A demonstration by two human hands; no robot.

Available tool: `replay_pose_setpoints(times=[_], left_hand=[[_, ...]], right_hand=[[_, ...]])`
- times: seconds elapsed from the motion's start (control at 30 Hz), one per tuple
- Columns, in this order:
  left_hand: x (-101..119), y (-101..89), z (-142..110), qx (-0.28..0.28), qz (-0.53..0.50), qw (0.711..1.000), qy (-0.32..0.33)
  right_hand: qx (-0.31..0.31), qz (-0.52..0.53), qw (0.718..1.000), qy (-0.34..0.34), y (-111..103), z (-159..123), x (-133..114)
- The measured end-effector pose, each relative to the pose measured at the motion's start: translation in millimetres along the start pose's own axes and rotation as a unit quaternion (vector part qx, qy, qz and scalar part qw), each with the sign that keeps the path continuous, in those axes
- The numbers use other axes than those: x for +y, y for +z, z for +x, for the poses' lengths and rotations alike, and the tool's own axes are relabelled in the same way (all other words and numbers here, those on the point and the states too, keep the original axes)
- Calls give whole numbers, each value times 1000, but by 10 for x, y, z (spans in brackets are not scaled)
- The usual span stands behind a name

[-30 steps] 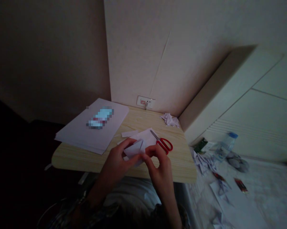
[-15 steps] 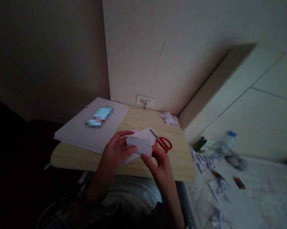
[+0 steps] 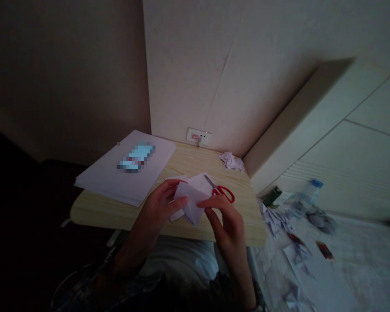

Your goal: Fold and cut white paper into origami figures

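Note:
A small folded piece of white paper (image 3: 192,201) is held up over the front of the wooden table. My left hand (image 3: 159,206) grips its left side, thumb on the near face and fingers behind. At its right edge is my right hand (image 3: 225,216), with thumb and forefinger pinched close together on the paper. Just beyond the right hand lie scissors (image 3: 222,191) with red handles, their blades resting on another white sheet (image 3: 201,180). Part of that sheet is hidden behind the held paper.
A stack of large white sheets (image 3: 113,186) with a phone (image 3: 136,157) on it covers the table's left side. Folded paper pieces (image 3: 231,161) sit at the back right corner. Right of the table, a bed holds a bottle (image 3: 307,195) and more folded paper (image 3: 275,221).
The folded paper has been turned in my hands, its point now facing down towards me. My right hand has shifted slightly right and changed its grip along the edge.

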State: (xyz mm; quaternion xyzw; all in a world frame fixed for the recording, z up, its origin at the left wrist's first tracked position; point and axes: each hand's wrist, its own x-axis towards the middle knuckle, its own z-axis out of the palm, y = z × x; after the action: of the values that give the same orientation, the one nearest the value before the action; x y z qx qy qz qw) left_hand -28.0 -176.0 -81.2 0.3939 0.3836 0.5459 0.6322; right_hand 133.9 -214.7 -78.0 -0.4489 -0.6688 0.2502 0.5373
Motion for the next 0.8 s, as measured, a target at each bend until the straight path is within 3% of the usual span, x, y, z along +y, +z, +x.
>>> replay_pose_setpoints(times=[0.17,0.33,0.57,0.8], left_hand=[[3,-13,-11,-6,4,1000,-3],[16,-22,-13,-42,19,998,-33],[67,40,-58,-31,31,998,-48],[78,91,-102,-8,61,998,-17]], right_hand=[[27,-25,999,-5,5,-31,27],[-21,-35,997,-64,-67,-34,11],[-49,-73,991,-103,-111,9,-76],[-24,-89,991,-95,-67,-12,-32]])
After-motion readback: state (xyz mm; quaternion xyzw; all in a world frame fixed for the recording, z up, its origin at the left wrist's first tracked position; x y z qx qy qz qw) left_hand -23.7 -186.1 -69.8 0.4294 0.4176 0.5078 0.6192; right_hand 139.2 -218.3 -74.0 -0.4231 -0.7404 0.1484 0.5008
